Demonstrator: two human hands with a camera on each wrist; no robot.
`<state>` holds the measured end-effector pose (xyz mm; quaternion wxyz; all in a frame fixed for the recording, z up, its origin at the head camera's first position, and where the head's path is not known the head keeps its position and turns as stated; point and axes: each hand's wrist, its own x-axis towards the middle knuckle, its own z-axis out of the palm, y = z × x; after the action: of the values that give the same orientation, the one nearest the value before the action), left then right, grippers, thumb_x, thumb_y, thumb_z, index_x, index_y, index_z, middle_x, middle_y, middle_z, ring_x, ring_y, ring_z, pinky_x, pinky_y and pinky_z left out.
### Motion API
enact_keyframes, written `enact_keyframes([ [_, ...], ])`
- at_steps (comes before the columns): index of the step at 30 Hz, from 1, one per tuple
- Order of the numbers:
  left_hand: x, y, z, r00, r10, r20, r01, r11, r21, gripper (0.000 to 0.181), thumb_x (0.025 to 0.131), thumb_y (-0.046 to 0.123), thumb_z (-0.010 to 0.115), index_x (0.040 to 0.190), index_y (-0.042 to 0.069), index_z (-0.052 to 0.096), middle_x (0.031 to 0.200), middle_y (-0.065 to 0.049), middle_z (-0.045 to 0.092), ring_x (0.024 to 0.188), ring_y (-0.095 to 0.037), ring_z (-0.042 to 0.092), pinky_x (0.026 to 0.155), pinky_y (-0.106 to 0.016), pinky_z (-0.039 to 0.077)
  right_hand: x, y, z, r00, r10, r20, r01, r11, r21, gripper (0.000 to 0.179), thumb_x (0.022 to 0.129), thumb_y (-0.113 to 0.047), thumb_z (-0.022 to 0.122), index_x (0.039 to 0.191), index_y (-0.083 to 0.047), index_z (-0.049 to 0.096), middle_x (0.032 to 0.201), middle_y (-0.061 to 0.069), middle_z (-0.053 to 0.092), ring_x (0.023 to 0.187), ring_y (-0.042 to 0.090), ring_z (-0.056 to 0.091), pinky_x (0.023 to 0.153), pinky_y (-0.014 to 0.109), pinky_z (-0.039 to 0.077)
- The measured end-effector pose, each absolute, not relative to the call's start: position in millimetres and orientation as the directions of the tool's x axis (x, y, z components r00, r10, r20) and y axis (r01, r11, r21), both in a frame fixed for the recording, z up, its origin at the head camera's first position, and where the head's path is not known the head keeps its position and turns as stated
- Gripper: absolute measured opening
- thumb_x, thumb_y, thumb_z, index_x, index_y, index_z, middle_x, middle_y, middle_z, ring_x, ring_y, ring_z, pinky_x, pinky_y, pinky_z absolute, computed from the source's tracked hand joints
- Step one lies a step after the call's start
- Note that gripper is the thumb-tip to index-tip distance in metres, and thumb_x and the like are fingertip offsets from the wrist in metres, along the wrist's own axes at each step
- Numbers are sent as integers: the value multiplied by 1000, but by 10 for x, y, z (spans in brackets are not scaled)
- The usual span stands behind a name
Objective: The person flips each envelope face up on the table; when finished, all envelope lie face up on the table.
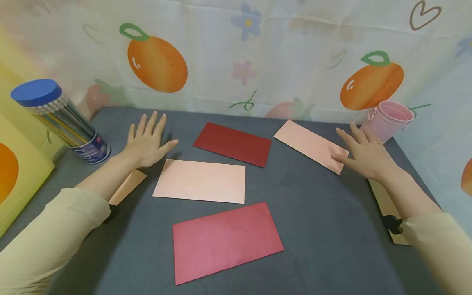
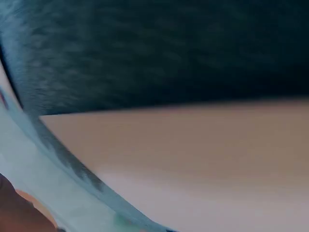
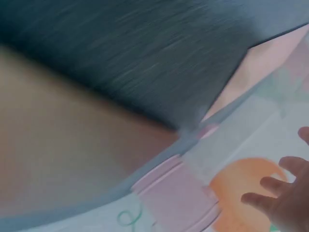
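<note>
My left hand [image 1: 147, 141] is held with fingers spread, nearest the pale pink card [image 1: 200, 181] and above a tan card [image 1: 127, 187] that my forearm partly covers. My right hand [image 1: 365, 153] also has its fingers spread, close to the right end of another pale pink card [image 1: 309, 145]; whether it touches is unclear. Under the right forearm lies a yellowish card [image 1: 383, 205], partly hidden. Between the hands are a dark red card [image 1: 233, 144] and, nearer me, a rose-red card [image 1: 228, 242]. Neither hand holds anything. The right wrist view shows several fingers [image 3: 275, 186] spread.
A clear tub of pencils with a blue lid [image 1: 37, 93] stands at the left. At the back right corner is a small pink bucket [image 1: 392, 119], partly behind the right hand. A fruit-patterned cloth [image 1: 210, 49] hangs behind the dark grey tabletop [image 1: 321, 246].
</note>
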<state>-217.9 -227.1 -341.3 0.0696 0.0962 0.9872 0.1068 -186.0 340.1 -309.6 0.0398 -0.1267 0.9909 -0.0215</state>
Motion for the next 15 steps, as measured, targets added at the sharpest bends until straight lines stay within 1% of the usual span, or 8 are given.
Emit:
enact_keyframes([
  [3, -2229, -2213, -3360, -972, 212, -103, 167, 928, 332, 90, 100, 63, 31, 158, 10, -11, 166, -21, -9, 153, -47, -8, 118, -74, 1, -1930, 3216, -3076, -952, -304, -31, -301, 950, -80, 80, 96, -45, 59, 157, -10, 22, 162, 31, 11, 146, 57, 12, 118, 71, 12],
  [5, -2266, -2158, -3326, -972, 216, -90, 162, 898, 409, 88, 101, 57, 35, 158, 5, -9, 166, -24, -2, 152, -49, -1, 118, -73, 7, -1973, 3073, -3071, -945, -327, -7, -324, 940, -104, 78, 95, -38, 63, 156, -8, 24, 161, 31, 14, 145, 57, 16, 116, 71, 18],
  [8, -2315, -2059, -3289, -971, 228, -78, 156, 841, 518, 85, 103, 50, 37, 157, 0, -4, 165, -27, 4, 152, -50, 5, 120, -70, 11, -2034, 2859, -3087, -934, -357, 28, -357, 924, -138, 76, 94, -30, 66, 156, -8, 27, 160, 30, 19, 142, 59, 23, 112, 72, 27],
  [10, -2338, -1987, -3277, -969, 232, -80, 146, 806, 574, 83, 104, 47, 37, 157, -2, -2, 164, -28, 6, 152, -50, 6, 122, -67, 11, -2070, 2722, -3107, -928, -372, 39, -373, 913, -164, 76, 94, -27, 67, 156, -11, 27, 160, 29, 21, 141, 58, 25, 109, 72, 32],
  [12, -2355, -1920, -3271, -968, 234, -89, 132, 780, 612, 81, 104, 46, 36, 157, -3, -1, 164, -28, 8, 152, -48, 8, 123, -64, 12, -2106, 2589, -3132, -920, -388, 50, -391, 901, -191, 75, 93, -24, 67, 156, -13, 27, 160, 27, 23, 141, 57, 28, 109, 70, 34],
  [13, -2360, -1887, -3269, -968, 231, -97, 121, 770, 626, 80, 105, 46, 36, 157, -3, 1, 164, -28, 10, 152, -47, 9, 124, -63, 13, -2123, 2523, -3143, -919, -392, 47, -393, 896, -205, 76, 93, -23, 67, 156, -14, 27, 160, 26, 23, 141, 55, 29, 107, 70, 36],
  [15, -2366, -1829, -3268, -966, 226, -122, 95, 757, 646, 79, 104, 49, 34, 158, -1, 3, 164, -26, 12, 152, -46, 12, 123, -62, 15, -2155, 2393, -3159, -910, -412, 44, -411, 883, -225, 76, 93, -20, 68, 156, -14, 26, 160, 24, 25, 141, 52, 31, 109, 67, 36],
])
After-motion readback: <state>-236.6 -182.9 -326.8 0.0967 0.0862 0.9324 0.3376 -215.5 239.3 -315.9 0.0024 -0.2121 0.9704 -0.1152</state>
